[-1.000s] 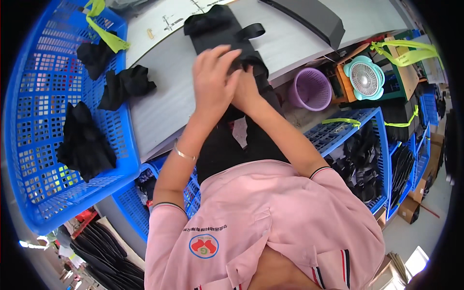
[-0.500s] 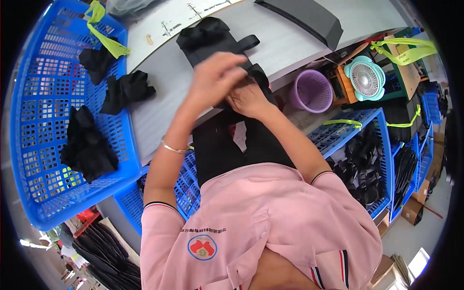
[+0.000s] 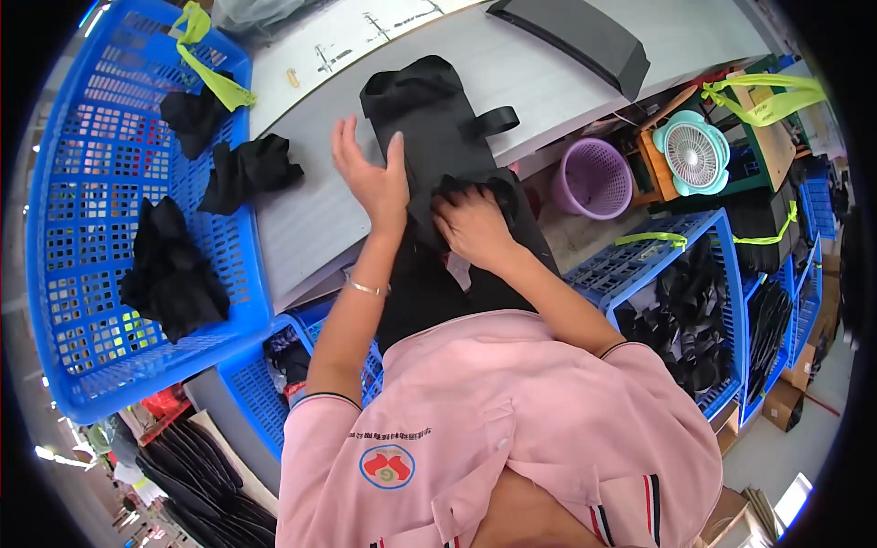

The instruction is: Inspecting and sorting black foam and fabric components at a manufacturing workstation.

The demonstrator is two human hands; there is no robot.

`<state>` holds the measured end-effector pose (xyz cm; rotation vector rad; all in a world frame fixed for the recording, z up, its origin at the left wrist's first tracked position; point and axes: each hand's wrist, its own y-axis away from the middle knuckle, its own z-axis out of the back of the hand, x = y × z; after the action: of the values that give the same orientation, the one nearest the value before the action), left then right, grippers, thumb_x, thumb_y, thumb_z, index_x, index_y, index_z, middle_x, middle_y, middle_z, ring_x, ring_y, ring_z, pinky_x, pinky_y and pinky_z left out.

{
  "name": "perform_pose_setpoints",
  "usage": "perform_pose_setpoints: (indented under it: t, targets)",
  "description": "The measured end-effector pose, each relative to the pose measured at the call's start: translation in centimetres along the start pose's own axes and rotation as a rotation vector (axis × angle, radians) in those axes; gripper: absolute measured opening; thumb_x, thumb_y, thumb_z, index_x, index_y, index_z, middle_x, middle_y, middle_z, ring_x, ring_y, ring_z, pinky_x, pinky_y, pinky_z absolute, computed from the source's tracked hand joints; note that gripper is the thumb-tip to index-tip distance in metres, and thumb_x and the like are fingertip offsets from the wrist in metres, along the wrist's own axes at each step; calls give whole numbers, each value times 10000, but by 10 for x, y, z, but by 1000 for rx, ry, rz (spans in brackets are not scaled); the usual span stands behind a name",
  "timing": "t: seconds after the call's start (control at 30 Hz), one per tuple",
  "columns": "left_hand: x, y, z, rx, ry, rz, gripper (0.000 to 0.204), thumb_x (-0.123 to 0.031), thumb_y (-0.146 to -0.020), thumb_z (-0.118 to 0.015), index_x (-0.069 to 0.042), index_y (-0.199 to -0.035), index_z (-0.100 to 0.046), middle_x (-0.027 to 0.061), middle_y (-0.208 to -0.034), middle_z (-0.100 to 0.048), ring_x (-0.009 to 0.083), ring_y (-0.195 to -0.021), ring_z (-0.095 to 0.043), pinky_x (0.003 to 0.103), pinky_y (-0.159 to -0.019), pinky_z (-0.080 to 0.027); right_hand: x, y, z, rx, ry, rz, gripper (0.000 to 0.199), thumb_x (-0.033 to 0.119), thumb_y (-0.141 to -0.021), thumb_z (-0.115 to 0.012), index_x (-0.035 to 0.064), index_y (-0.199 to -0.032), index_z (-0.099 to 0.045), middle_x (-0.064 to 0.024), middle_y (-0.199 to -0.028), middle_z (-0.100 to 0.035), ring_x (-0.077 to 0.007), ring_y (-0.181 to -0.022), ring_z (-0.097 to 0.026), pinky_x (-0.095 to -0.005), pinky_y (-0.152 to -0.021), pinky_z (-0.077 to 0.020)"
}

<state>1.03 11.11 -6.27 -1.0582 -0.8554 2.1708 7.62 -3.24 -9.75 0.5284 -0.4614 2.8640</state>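
Note:
A long black fabric piece [image 3: 437, 128] lies across the grey table and over its front edge toward my lap. Its far end is gathered, and a strap loop [image 3: 498, 120] sticks out on its right side. My left hand [image 3: 376, 181] is open, fingers and thumb spread, beside the left edge of the piece and holding nothing. Lower down, my right hand [image 3: 475, 226] has its fingers bent into a bunched black fold [image 3: 470, 190] at the near end. Its fingertips are partly hidden in the cloth.
A blue plastic basket [image 3: 260, 283] holding several black cloth bundles [image 3: 174, 279] stands at the left. A dark flat panel [image 3: 575, 41] lies on the table's far right. Beyond the table edge are a purple basket [image 3: 594, 178], a small fan [image 3: 692, 153] and blue crates [image 3: 731, 301] of black pieces.
My hands, close together over the fabric before, are now apart. The left has opened and moved down and left; the right has shifted slightly down. More of the black piece shows.

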Motion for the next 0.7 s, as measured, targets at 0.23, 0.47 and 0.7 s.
perform_pose_setpoints:
  t: [0.23, 0.47, 0.7]
  targets:
    - [-2, 27, 44, 472, 1267, 1141, 350, -219, -1024, -563, 27, -1273, -563, 103, -1239, -629, 164, -1087, -611, 313, -939, -495, 15, 23, 77, 270, -698, -241, 186, 126, -877, -655, 40, -1038, -690, -140, -988, -681, -284, -874, -660, -368, -768, -511]
    - [-23, 50, 76, 696, 1393, 1052, 320, -190, -1027, -552, 7, -1275, -594, 86, -1199, -669, 157, -1054, -643, 298, -940, -508, -31, 15, 97, -354, -555, -457, 250, 88, -860, -712, -4, -1091, -680, -136, -1016, -698, -237, -904, -676, -325, -782, -515]
    - [-10, 64, 81, 677, 1558, 1015, 209, -109, -938, -656, -1, -1115, -681, 89, -1091, -719, 155, -958, -683, 289, -897, -529, -26, 44, 80, 64, -1777, -461, 414, 184, -920, -704, 107, -1316, -612, 22, -1328, -590, -119, -1269, -476, -331, -1091, -372]
